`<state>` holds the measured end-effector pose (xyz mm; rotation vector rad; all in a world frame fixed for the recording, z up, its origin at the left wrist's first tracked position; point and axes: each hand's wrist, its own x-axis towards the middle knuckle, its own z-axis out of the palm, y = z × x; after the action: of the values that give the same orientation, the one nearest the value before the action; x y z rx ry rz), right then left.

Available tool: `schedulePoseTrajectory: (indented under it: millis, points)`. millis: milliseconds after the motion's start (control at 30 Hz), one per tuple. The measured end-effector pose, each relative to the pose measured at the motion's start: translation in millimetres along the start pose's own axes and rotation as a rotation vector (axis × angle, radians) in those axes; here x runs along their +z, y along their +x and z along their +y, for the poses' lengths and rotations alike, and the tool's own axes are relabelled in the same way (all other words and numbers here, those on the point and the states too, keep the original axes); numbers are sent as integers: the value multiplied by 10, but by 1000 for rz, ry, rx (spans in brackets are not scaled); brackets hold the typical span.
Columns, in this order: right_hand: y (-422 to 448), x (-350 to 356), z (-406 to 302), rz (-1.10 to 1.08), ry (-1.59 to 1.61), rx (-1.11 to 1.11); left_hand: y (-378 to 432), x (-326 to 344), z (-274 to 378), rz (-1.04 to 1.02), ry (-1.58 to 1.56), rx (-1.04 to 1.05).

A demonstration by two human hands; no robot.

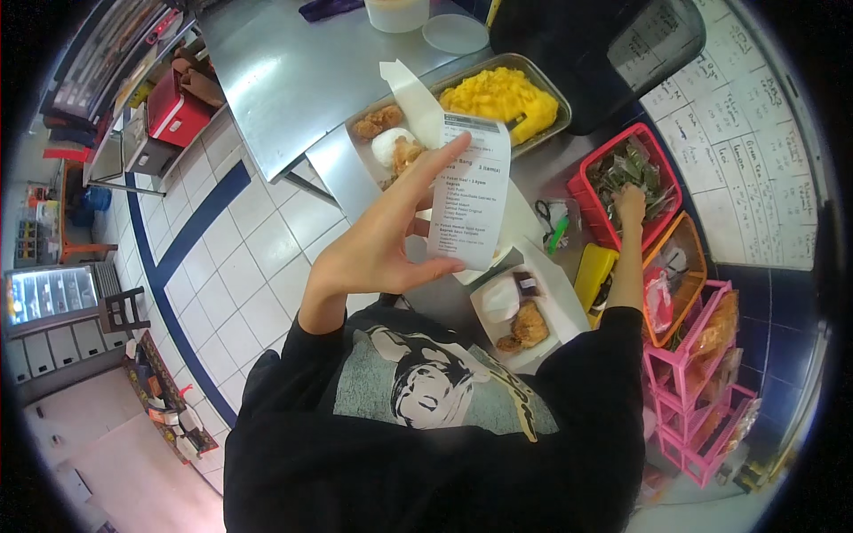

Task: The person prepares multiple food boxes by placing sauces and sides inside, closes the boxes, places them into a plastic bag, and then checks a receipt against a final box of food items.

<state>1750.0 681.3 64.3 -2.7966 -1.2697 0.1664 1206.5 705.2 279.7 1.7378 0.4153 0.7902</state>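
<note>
My left hand (pixel 380 243) holds up a printed paper receipt (pixel 470 206) between thumb and fingers. My right hand (pixel 630 208) reaches into a red plastic basket (pixel 588 200), its fingers at clear plastic bags of green leaves (pixel 626 166); whether they grip one is hidden. An open paper food box (pixel 566 320) close to my body contains fried chicken (pixel 531 325), a white portion that looks like wrapped rice (pixel 500 298) and a dark sachet (pixel 526 284). Partly behind the receipt, another open box (pixel 360 143) contains fried chicken (pixel 377 122) and white rice (pixel 386 148).
A metal tray (pixel 565 126) of yellow food stands beyond the boxes. Scissors (pixel 545 212) and a green-handled item (pixel 558 234) lie left of a yellow container (pixel 593 273). An orange basket (pixel 696 266) and pink rack (pixel 686 393) line the right, below a handwritten whiteboard (pixel 753 166).
</note>
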Motion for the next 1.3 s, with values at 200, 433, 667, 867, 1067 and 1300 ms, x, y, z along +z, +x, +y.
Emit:
schedulePoseTrajectory:
  millis: [200, 433, 667, 867, 1067, 1300]
  points:
    - [-306, -357, -241, 198, -45, 146, -83, -33, 69, 14, -49, -140]
    - [-634, -918, -39, 548, 1234, -50, -109, -513, -99, 121, -32, 69]
    - [-2030, -1897, -2029, 81, 1555, -188, -244, -1663, -370, 559, 187, 79]
    - [-2069, -661, -3827, 131, 910, -427, -93, -2073, -515, 557, 38, -13]
    - [-1574, 367, -4659, 384, 12, -704, -89, -2260, -653, 425, 73, 8]
    - [-1377, 314, -4765, -139, -142, -641, -56, -2233, -543, 317, -59, -65]
